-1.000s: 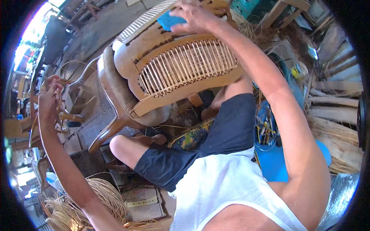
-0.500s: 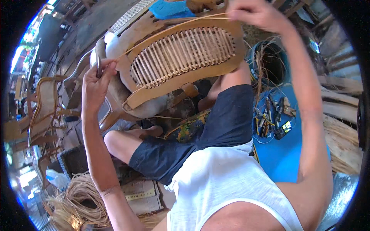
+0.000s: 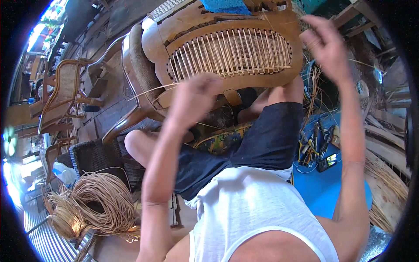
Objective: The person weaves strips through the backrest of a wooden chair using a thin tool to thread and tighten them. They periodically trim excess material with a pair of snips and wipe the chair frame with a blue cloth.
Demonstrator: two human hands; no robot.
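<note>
As a cane strand (image 3: pixel 150 90) draws taut, the left hand (image 3: pixel 194 97) has swung back to the chair frame (image 3: pixel 231 50).
It pinches the strand; the right hand (image 3: pixel 325 46) hovers half-spread beside the frame, 1 pass likely finished.

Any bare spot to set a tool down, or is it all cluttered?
One bare patch: the blue mat, between the hand tools at its top edge and the white shirt. Crowded elsewhere: the cane coil fills the lower left, cane strips pile on the right, and the chair back takes the top, where both hands work.
</note>
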